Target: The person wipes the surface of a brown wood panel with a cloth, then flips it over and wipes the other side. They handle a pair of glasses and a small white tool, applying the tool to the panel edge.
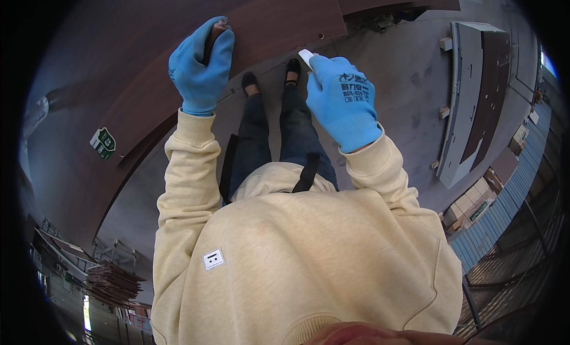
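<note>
My left hand (pixel 203 69), in a blue work glove, is raised over the dark brown wood-look panel (pixel 273 27). Its fingers curl toward the thumb, and a bare fingertip pokes out at the top; whatever they hold, if anything, is too small to name. My right hand (pixel 343 93), gloved alike, is closed round a small flat white piece with a rounded end (pixel 306 58). That white end points up and left, near the panel's lower edge. The rest of the piece is hidden in the glove. Round holes show near the panel's right end.
A green and white label (pixel 103 143) is stuck on the panel at left. Grey and brown boards (pixel 475 102) rest on wooden blocks at right. Cardboard boxes (pixel 472 205) lie beyond them. Stacked brown boards (pixel 113 284) stand at lower left. My feet are at the panel's edge.
</note>
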{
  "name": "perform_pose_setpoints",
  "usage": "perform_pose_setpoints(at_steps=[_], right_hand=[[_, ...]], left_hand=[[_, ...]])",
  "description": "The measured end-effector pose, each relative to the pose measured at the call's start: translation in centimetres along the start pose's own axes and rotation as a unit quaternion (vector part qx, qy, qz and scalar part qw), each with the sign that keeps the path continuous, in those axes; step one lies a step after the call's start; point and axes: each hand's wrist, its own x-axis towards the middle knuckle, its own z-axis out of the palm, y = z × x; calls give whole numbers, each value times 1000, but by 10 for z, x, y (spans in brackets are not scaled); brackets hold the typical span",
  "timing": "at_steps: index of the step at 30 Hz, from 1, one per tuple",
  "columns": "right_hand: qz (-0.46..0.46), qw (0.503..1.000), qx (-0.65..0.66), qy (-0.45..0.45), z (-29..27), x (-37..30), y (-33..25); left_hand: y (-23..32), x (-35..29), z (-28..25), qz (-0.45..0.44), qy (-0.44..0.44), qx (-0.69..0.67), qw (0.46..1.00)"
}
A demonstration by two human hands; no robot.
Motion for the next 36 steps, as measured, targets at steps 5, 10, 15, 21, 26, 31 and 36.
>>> perform_pose_setpoints(at_steps=[5, 10, 15, 21, 26, 31, 36], right_hand=[[-2, 999, 4, 41, 4, -2, 6], [9, 997, 35, 66, 10, -1, 4], [10, 991, 91, 99, 25, -4, 6], [9, 981, 142, 130, 40, -10, 7], [15, 974, 170, 152, 43, -10, 6], [-10, 974, 144, 174, 48, -10, 10], [-3, 971, 157, 178, 55, -11, 10]], left_hand=[[-3, -2, 1, -13, -2, -12, 1000], [-3, -3, 1, -12, 1, -7, 1000], [-4, -4, 2, -31, -2, -16, 999], [-7, -6, 2, -29, -5, -9, 1000], [-8, -7, 2, -34, -2, -20, 999], [-7, -6, 0, -36, -7, -14, 999], [-9, -7, 1, -35, -3, -15, 999]])
